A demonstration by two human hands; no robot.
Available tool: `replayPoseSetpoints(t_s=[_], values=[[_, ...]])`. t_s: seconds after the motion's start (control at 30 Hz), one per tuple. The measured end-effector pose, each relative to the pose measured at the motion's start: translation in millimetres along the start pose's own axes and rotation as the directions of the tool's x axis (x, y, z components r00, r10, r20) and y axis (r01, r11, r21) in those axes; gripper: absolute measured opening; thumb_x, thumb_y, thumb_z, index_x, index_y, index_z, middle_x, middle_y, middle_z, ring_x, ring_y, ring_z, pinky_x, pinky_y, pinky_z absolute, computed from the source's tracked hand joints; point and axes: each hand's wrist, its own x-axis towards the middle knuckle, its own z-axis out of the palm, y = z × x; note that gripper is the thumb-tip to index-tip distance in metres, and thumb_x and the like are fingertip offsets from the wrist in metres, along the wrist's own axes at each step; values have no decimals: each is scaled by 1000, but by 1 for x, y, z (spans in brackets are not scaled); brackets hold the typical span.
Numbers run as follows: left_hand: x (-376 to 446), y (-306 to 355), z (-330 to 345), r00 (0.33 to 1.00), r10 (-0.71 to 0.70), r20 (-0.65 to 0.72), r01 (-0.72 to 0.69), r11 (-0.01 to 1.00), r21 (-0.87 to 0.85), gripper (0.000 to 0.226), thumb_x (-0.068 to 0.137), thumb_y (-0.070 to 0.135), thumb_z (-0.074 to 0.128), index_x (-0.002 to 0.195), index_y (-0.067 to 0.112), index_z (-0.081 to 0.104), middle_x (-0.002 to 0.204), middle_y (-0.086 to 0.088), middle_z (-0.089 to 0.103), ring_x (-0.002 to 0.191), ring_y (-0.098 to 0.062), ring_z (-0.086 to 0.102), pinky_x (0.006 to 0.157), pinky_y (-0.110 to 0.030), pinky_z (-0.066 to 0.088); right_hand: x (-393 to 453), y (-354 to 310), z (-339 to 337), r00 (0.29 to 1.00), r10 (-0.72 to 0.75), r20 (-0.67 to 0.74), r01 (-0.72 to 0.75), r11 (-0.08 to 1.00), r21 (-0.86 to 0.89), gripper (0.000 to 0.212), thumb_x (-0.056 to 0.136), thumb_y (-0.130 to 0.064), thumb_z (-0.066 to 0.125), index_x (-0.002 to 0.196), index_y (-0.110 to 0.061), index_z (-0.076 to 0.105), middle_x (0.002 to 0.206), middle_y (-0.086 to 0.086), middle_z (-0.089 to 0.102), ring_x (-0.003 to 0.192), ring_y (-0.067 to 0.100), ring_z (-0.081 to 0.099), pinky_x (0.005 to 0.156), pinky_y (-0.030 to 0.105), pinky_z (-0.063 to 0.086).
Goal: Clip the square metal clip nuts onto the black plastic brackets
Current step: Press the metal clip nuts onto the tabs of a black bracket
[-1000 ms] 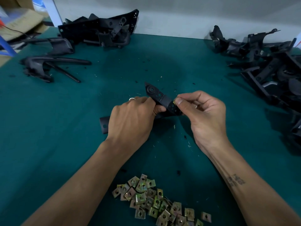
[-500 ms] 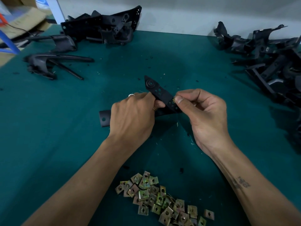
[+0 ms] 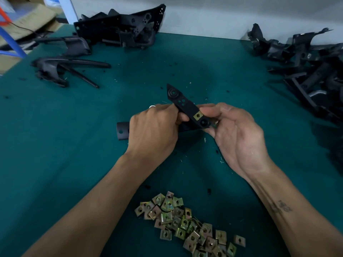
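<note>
I hold a black plastic bracket (image 3: pixel 183 103) above the middle of the green table. My left hand (image 3: pixel 154 130) grips its lower arm, whose end (image 3: pixel 122 130) sticks out to the left. My right hand (image 3: pixel 235 134) holds the bracket's right end from behind and below, palm turned toward me. A square brass-coloured clip nut (image 3: pixel 198 115) sits clipped on the bracket's edge beside a round hole. A pile of loose clip nuts (image 3: pixel 187 225) lies on the table near me.
Black plastic brackets are heaped at the right edge (image 3: pixel 315 71). More black parts lie at the back centre (image 3: pixel 122 28) and at the left (image 3: pixel 61 69). Cardboard and a blue frame stand beyond the table's far left corner (image 3: pixel 18 26). Small plastic shavings dot the green mat (image 3: pixel 55 145).
My right hand has rolled palm-up and its thumb has come off the bracket's face, uncovering the clip nut seated there. The bracket has tilted slightly; my left hand keeps its grip.
</note>
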Motion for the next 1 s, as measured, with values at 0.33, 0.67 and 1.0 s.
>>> replayPoseSetpoints(t_s=[0.33, 0.67, 1.0], values=[[1, 3, 4, 999, 52, -2, -52, 999, -2, 39, 104, 47, 33, 82, 19, 47, 82, -7, 67, 72, -40, 61, 57, -36, 29, -39, -17, -16, 962, -244, -120, 121, 779, -616, 23, 86, -14, 69, 108, -20, 70, 100, -7, 65, 92, 11, 55, 83, 27, 45], [2, 3, 10, 995, 102, -5, -102, 995, -5, 41, 105, 47, 28, 78, 17, 33, 74, -9, 61, 60, -35, 51, 54, -36, 26, -188, -30, -48, 993, -48, 111, 120, 535, -837, 25, 79, -20, 78, 102, -31, 80, 106, -2, 68, 63, 10, 55, 59, 17, 42], [3, 1, 12, 992, 123, -10, -122, 992, 11, 41, 105, 47, 29, 78, 16, 35, 72, -8, 56, 58, -34, 48, 53, -35, 27, -177, -20, -32, 993, -65, 99, 118, 447, -887, 4, 92, -28, 71, 94, -30, 72, 100, -9, 64, 64, 13, 53, 60, 22, 41]])
